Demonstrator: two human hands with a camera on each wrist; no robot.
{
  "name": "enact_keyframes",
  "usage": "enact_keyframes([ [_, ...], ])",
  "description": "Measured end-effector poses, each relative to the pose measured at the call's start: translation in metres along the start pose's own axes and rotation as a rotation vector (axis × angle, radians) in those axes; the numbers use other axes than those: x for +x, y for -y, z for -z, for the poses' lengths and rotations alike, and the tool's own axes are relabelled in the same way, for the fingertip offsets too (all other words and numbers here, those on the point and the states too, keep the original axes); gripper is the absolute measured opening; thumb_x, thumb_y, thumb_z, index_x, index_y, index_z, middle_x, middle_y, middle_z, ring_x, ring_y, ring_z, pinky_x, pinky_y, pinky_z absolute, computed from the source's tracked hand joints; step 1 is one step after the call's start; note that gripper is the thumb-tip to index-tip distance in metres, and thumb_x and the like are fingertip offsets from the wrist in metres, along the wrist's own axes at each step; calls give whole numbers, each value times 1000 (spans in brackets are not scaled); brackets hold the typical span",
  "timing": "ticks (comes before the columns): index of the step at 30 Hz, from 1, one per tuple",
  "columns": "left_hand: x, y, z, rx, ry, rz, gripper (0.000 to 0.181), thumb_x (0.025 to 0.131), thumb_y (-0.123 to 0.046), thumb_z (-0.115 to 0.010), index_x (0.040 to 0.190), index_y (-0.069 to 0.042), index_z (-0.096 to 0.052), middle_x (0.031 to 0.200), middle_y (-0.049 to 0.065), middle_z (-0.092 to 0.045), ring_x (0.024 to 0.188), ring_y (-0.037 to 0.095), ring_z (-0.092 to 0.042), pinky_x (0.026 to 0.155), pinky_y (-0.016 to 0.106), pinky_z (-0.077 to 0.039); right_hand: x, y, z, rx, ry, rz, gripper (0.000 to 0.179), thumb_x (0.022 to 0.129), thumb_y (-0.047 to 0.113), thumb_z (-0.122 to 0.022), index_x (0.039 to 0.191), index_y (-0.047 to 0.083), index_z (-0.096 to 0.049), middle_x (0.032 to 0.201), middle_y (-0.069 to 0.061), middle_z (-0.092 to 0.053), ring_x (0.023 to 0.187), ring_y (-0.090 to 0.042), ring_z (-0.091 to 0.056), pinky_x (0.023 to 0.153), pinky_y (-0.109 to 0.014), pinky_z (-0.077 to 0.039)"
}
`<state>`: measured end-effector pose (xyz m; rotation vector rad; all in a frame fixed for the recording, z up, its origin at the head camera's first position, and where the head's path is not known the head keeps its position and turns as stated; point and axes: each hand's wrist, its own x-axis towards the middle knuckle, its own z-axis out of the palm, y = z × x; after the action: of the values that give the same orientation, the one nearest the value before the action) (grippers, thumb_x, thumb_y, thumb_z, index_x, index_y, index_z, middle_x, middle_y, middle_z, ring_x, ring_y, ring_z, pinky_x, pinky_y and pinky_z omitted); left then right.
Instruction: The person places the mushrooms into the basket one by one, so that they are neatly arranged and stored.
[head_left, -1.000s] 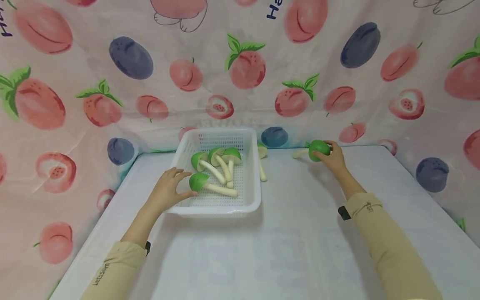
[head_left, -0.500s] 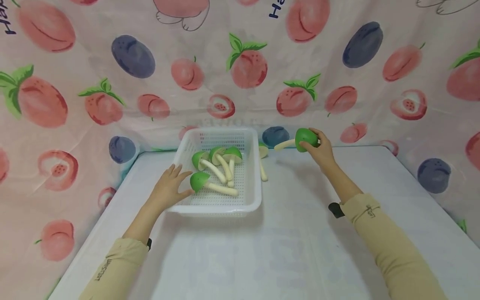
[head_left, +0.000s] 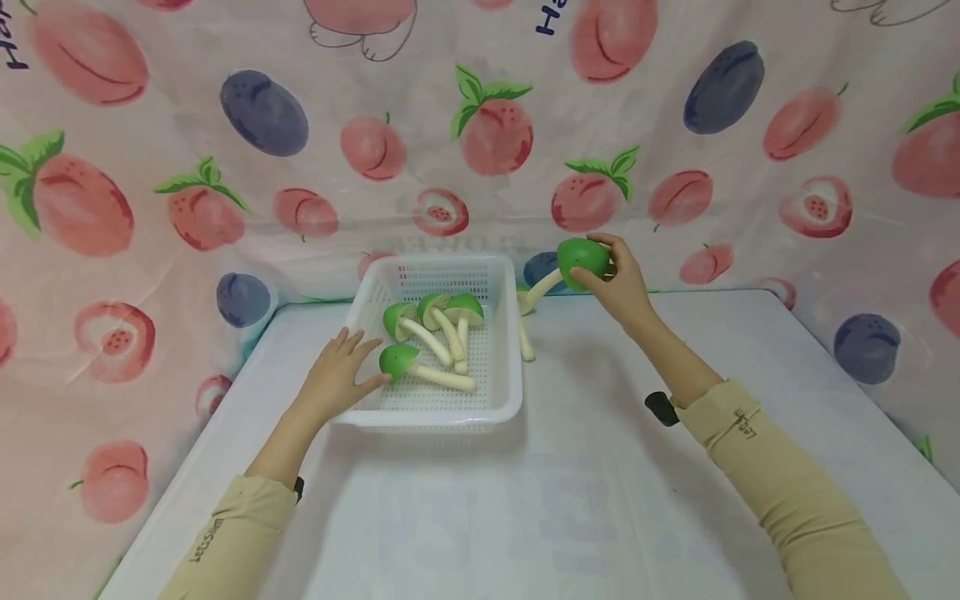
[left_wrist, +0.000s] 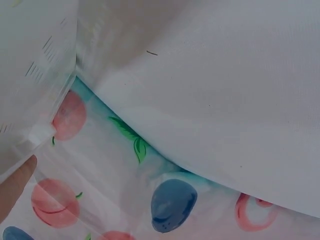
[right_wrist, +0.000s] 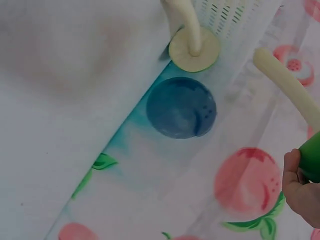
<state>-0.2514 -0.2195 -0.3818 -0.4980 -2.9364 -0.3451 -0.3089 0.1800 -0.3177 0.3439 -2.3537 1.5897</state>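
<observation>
My right hand (head_left: pixel 621 283) holds a toy mushroom by its green cap (head_left: pixel 582 262), raised above the back of the table right of the basket. Its pale stem (right_wrist: pixel 285 85) points toward the basket. The left hand (head_left: pixel 336 377) rests at the left rim of the white plastic basket (head_left: pixel 513 392), fingers spread and relaxed, thumb near a green-capped mushroom (head_left: pixel 442 380). Several such mushrooms lie inside. Another mushroom (right_wrist: pixel 194 52) lies outside against the basket's right wall, partly hidden behind the held one in the head view. One fingertip (left_wrist: pixel 27 169) of the left hand shows by the basket's outer side.
The white table (head_left: pixel 585 500) stretches in front and to the right of the basket. A fruit-printed cloth (head_left: pixel 480 200) hangs along the table's back edge and both sides.
My right hand has lifted the mushroom off the table and carried it up and left toward the basket. The left hand has stayed nearly still at the rim.
</observation>
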Motion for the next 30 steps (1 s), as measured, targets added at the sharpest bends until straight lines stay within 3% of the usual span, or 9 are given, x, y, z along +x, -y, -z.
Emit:
enact_keyframes([
  [8, -1, 0, -1, -18, -11, -10, 55, 89, -33, -63, 133, -2, -50, 140, 31, -39, 137, 49, -22, 113, 56, -17, 0, 17, -8, -89, 31, 75, 54, 89, 16, -65, 137, 4, -43, 124, -21, -50, 92, -27, -54, 68, -9, -43],
  [19, 1, 1, -2, -5, -27, -8, 56, 87, -32, -65, 133, -3, -50, 139, 30, -41, 137, 49, -24, 113, 56, -18, 8, 46, -23, -224, 183, 158, 57, 86, 25, -69, 135, 8, -45, 125, -15, -53, 91, -26, -54, 72, -23, -48],
  [25, -1, -1, 0, 1, -35, -10, 56, 86, -29, -67, 132, -2, -51, 137, 30, -43, 136, 49, -25, 113, 56, -19, 10, 56, -38, -202, 256, 182, 57, 84, 22, -71, 133, 5, -48, 120, -15, -56, 89, -27, -57, 73, -29, -51],
  [30, -1, -3, 1, 0, -39, -11, 56, 86, -28, -68, 132, -2, -51, 137, 30, -44, 135, 50, -26, 112, 57, -20, 13, 61, -50, -200, 327, 155, 54, 85, 23, -70, 131, 5, -48, 121, -15, -57, 98, -28, -59, 79, -36, -53],
])
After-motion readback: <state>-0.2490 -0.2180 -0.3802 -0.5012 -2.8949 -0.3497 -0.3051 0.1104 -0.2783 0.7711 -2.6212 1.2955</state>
